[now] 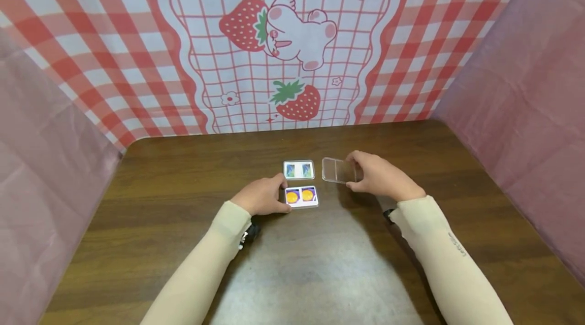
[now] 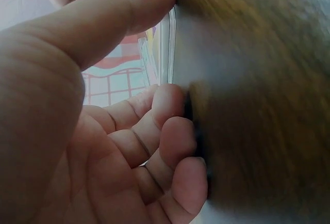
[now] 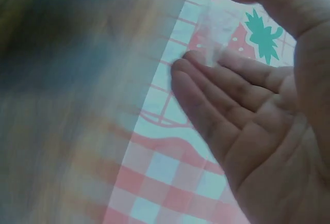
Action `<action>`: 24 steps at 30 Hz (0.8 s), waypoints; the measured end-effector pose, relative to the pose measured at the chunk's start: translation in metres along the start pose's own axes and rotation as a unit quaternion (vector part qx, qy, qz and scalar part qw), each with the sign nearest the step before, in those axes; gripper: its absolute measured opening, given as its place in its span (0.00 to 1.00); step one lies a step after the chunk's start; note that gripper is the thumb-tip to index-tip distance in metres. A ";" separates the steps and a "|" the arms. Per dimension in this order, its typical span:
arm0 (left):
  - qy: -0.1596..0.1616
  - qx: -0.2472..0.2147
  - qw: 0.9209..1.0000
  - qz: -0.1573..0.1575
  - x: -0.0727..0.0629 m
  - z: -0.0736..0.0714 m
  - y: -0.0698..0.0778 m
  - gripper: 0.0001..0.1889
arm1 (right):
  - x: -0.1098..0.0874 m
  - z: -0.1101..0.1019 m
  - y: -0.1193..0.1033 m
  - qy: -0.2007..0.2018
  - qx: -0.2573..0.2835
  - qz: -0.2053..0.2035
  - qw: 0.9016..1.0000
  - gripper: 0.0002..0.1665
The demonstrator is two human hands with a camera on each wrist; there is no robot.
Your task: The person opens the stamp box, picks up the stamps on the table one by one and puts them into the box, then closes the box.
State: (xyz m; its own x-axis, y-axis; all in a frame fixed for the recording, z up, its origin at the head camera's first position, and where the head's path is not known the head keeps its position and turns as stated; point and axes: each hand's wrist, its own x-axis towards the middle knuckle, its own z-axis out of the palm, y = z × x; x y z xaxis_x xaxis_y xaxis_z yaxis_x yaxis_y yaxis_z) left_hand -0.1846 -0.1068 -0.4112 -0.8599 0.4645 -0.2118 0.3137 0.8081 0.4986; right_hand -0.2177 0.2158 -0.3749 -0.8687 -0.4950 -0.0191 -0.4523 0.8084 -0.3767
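My left hand (image 1: 259,195) is at the left end of a flat clear case (image 1: 301,206) on the table. Its thumb and fingers grip the case at the near and far edges. Two orange-and-purple pictures on white show in this case. Just beyond it lies a second clear case (image 1: 299,170) with two blue-green pictures. In my right hand (image 1: 381,175), a transparent rectangular plastic cover (image 1: 335,170) is held tilted by its right end, between thumb and fingers, to the right of both cases. In the right wrist view the cover is blurred and hard to make out.
The brown wooden table (image 1: 183,172) runs back to a red-and-white checked cloth (image 1: 274,96) with strawberries printed on it. Pink cloths (image 1: 502,71) hang at the left and right sides.
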 end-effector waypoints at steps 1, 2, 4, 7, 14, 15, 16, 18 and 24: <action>0.001 0.000 1.000 0.001 0.000 0.000 0.000 0.29 | 0.003 0.001 -0.001 0.007 0.006 0.000 1.000 0.36; 0.001 0.000 1.000 0.002 0.000 0.000 -0.001 0.29 | 0.006 0.001 -0.001 0.012 0.011 -0.001 1.000 0.37; 0.003 0.002 1.000 0.006 0.001 0.000 -0.001 0.29 | 0.011 0.002 -0.003 0.020 0.017 -0.004 1.000 0.38; 0.004 0.000 1.000 0.008 0.001 0.000 -0.002 0.29 | 0.016 0.003 -0.006 0.036 0.015 -0.012 0.999 0.37; 0.002 -0.016 1.000 0.008 0.003 0.001 -0.004 0.30 | 0.023 0.002 -0.012 0.074 0.010 -0.047 0.996 0.36; 0.002 -0.018 1.000 0.008 0.003 0.001 -0.004 0.30 | 0.023 0.003 -0.012 0.074 0.012 -0.049 0.996 0.37; 0.001 -0.019 1.000 0.008 0.003 0.001 -0.004 0.30 | 0.024 0.003 -0.013 0.074 0.014 -0.050 0.996 0.38; 0.000 -0.019 1.000 0.007 0.002 0.001 -0.004 0.30 | 0.024 0.004 -0.013 0.072 0.017 -0.047 0.996 0.40; -0.001 -0.020 1.000 0.004 0.002 0.001 -0.004 0.30 | 0.021 0.005 -0.013 0.053 0.020 -0.032 0.998 0.37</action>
State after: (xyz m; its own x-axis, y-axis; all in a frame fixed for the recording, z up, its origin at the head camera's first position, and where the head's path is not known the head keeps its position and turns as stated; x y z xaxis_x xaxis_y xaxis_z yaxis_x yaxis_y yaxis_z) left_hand -0.1877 -0.1088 -0.4145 -0.8565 0.4720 -0.2088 0.3043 0.7886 0.5344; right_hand -0.2293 0.1930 -0.3748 -0.8561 -0.5065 0.1026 -0.5001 0.7621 -0.4112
